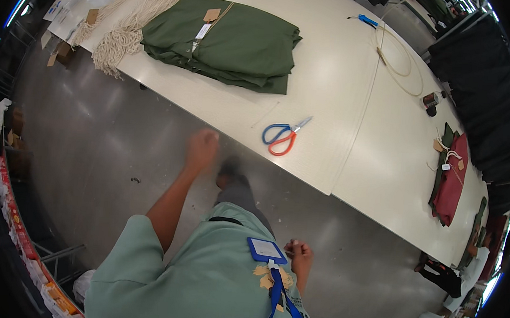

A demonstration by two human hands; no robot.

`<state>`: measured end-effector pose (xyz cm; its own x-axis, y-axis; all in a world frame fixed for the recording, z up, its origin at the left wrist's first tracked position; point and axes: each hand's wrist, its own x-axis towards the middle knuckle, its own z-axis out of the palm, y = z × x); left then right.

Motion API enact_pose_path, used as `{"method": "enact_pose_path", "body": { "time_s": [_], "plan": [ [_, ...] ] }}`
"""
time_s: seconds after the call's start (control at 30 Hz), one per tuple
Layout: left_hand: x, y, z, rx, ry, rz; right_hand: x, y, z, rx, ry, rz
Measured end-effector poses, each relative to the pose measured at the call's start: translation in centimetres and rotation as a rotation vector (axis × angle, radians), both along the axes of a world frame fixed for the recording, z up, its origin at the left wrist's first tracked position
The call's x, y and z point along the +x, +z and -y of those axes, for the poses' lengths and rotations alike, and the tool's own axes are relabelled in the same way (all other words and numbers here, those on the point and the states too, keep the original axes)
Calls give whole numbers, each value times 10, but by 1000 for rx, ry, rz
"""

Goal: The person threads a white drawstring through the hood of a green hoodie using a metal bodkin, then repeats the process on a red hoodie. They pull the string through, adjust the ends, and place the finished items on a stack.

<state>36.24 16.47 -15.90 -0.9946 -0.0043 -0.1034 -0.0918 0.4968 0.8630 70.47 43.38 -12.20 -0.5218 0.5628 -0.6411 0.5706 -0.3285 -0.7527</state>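
Note:
Off the table's front edge, above the floor, my left hand (pixel 202 148) is smeared by motion, so its fingers cannot be made out. My right hand (pixel 300 258) hangs beside my body, close to the blue badge holder (pixel 267 250) on my lanyard. Its fingers are curled in; whether anything is inside them is hidden. Scissors (pixel 284 136) with one blue and one red handle lie near the front edge of the white table (pixel 326 69). Farther back and left rests a folded green cloth bundle (pixel 239 48), tied with cord and bearing a brown tag (pixel 212 15) and a white label (pixel 203 31).
Cream cords (pixel 121 37) spill over the table's left end. Toward the right lie a blue-handled tool (pixel 368 21), a coiled pale hose (pixel 403 81), a dark small container (pixel 430 100) and a red and green bundle (pixel 450 178). Another person (pixel 468 274) is at the far right.

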Motion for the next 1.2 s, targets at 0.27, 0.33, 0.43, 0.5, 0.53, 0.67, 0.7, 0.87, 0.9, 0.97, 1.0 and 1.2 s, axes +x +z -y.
{"method": "enact_pose_path", "body": {
  "time_s": [0.27,0.33,0.43,0.5,0.53,0.67,0.7,0.87,0.9,0.97,1.0,1.2],
  "plan": [
    [-235,11,68,263,262,-15,-322,47,63,487,420,-213],
    [-258,2,71,281,260,47,-414,45,117,499,558,-267],
    [-278,-3,70,239,296,150,-518,48,198,508,651,-456],
    [-282,-3,71,183,280,173,-566,45,232,642,657,-468],
    [-280,-2,73,157,273,194,-582,41,243,644,634,-364],
    [-282,0,82,465,243,253,-622,26,250,779,573,-203],
    [-283,1,84,575,239,273,-626,23,248,728,597,-165],
    [-295,9,98,856,190,186,-622,12,247,783,637,-196],
    [-299,11,99,916,192,177,-621,12,247,820,630,-208],
    [-306,15,101,1076,258,218,-623,13,244,743,611,-272],
    [-310,17,100,1173,326,268,-625,16,242,705,595,-306],
    [-338,55,100,1349,588,410,-651,46,189,167,491,-260]
  ]
}}
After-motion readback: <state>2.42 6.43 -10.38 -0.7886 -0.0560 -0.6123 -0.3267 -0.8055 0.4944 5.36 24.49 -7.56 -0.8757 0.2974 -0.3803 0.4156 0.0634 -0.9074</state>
